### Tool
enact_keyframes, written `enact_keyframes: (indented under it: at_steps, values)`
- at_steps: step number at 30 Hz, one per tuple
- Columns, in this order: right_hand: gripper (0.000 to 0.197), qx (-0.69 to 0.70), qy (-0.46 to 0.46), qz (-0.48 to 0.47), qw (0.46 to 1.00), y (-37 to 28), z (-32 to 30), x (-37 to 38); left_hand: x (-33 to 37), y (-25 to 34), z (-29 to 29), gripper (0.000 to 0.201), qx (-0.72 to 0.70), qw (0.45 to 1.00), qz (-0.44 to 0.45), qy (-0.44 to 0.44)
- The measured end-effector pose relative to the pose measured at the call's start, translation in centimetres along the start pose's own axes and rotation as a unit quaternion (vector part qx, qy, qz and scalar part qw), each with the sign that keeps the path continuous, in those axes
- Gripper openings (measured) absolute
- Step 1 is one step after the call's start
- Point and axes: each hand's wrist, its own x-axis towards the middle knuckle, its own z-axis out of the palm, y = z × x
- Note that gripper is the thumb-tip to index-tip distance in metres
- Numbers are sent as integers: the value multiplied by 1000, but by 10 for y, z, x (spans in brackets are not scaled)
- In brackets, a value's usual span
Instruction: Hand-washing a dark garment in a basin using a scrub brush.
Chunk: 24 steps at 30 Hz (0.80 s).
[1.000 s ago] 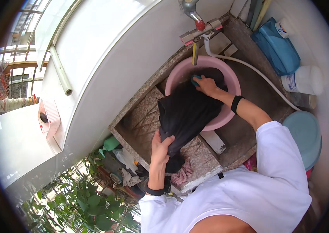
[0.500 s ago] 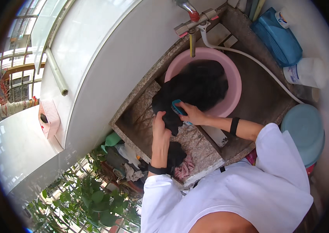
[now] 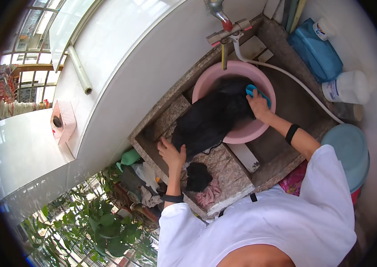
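A black garment (image 3: 215, 113) is spread from the stone washing slab (image 3: 230, 167) up into the pink basin (image 3: 201, 82), where part of it lies inside. My right hand (image 3: 258, 106) is closed around a blue scrub brush (image 3: 251, 89) at the right side of the basin, over the garment's far end. My left hand (image 3: 172, 155) lies at the garment's near left edge with its fingers spread; the thumb seems to touch the cloth. Beside that hand, a smaller black cloth (image 3: 198, 176) and a crumpled pink cloth (image 3: 209, 192) sit on the slab.
A tap (image 3: 226, 26) with a white hose (image 3: 286, 66) stands over the basin. On the right are a blue bottle (image 3: 315, 51), a white container (image 3: 346, 88) and a grey-blue round basin (image 3: 346, 153). A pink plastic basket (image 3: 65, 122) hangs at left, above leafy plants (image 3: 103, 222).
My right hand with the brush has moved right and away, to the basin's right side. My left hand has shifted slightly left and opened its fingers. The garment now lies flatter across the slab.
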Motion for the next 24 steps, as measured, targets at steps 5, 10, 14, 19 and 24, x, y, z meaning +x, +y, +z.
enact_keyframes:
  at_steps: [5,10,14,19,24]
  values:
    - [21,-39,-128,51,990,-3,41,26,18,89,31,74,-22,966,258,1]
    - [29,52,-106,-9,993,45,-50,39,42,78,66,34,-91,958,260,-79]
    - [49,74,-31,114,990,39,-104,35,36,81,78,36,-106,962,249,-49]
    - [56,498,165,-8,851,-69,-48,0,33,97,82,35,-24,967,253,5]
    - [55,217,-96,-152,960,-62,7,20,53,95,81,30,-123,954,268,-55]
